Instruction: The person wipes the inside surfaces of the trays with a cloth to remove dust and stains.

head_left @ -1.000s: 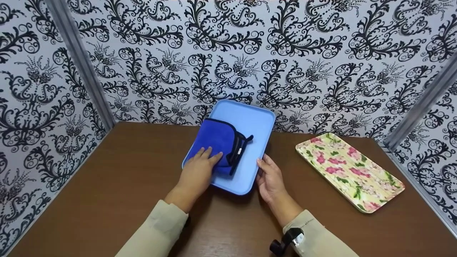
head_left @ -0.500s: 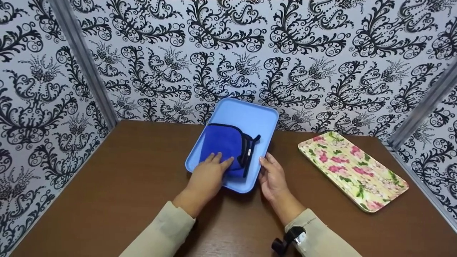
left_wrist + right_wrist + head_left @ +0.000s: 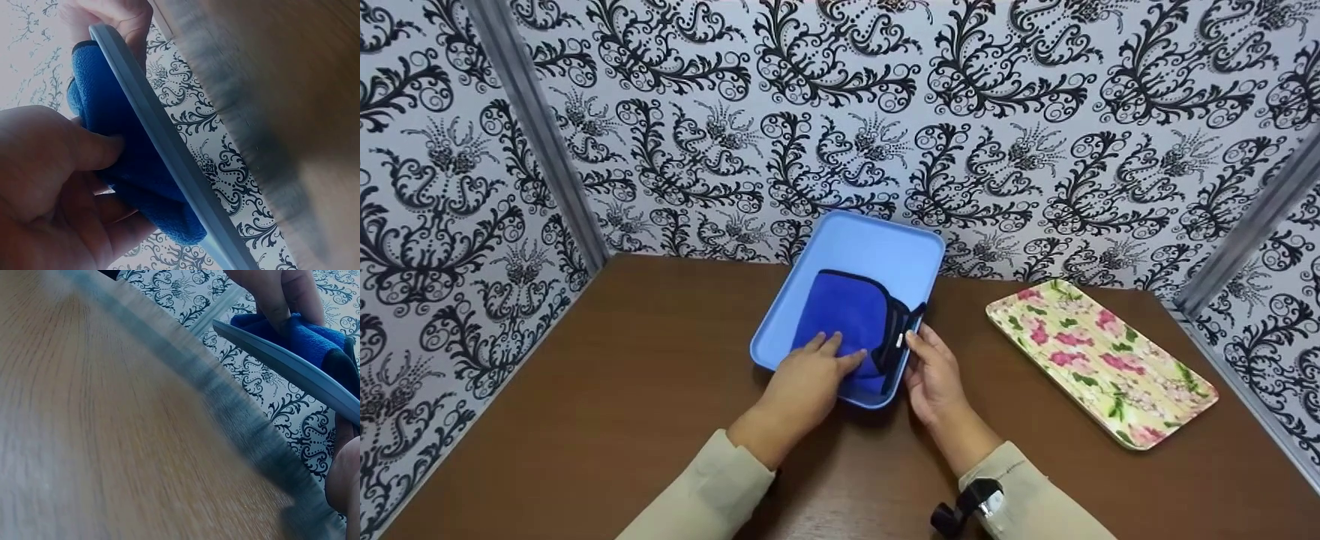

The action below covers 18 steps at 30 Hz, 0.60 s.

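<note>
A folded blue microfibre cloth [image 3: 847, 315] with black edging and a small white tag lies on a light-blue tray [image 3: 870, 247]. Its edged side reaches the tray's right rim. My left hand [image 3: 810, 382] rests on the lower part of the cloth, fingers spread; the left wrist view has the thumb [image 3: 101, 149] pressing into the fabric. At the right rim my right hand [image 3: 934, 375] grips the tray, thumb in front and the other fingers mostly hidden behind it. Both wrist views show the tray tilted and raised off the brown table [image 3: 660, 360].
A floral-patterned rectangular tray [image 3: 1102, 360] lies on the table at the right. Behind the table stands a patterned black-and-white wall [image 3: 840, 112], close to the light-blue tray's far end. A black wrist device [image 3: 967, 506] sits on the right sleeve.
My left hand and the cloth have moved right and toward me across the tray, so the cloth now reaches the right rim. The right hand keeps its hold on the tray.
</note>
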Motion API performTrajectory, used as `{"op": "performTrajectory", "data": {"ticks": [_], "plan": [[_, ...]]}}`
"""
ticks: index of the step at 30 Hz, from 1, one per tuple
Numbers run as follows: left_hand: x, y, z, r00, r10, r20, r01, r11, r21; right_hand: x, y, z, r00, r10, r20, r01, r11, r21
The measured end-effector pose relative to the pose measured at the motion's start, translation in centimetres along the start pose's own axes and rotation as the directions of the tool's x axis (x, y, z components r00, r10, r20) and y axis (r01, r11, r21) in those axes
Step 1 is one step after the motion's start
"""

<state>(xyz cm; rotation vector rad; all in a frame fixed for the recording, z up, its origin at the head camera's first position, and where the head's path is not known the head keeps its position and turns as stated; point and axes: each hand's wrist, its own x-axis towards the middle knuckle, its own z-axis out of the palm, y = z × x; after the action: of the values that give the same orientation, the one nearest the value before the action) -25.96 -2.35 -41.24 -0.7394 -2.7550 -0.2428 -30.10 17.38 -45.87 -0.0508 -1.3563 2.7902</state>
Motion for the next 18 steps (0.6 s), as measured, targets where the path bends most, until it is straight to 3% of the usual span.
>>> {"op": "performTrajectory", "data": {"ticks": [8, 18], "plan": [[-0.2, -0.3, -0.4, 0.999, 0.008, 0.038, -0.010, 0.998, 0.055, 0.0, 0.1, -0.1, 1.000, 0.006, -0.012, -0.007, 1.000, -0.007], [-0.6, -1.9, -1.4, 0.999, 0.034, -0.031, -0.029, 0.990, 0.139, -0.1, 0.0, 0.0, 1.000, 0.009, -0.002, -0.009, 1.000, 0.001]]}}
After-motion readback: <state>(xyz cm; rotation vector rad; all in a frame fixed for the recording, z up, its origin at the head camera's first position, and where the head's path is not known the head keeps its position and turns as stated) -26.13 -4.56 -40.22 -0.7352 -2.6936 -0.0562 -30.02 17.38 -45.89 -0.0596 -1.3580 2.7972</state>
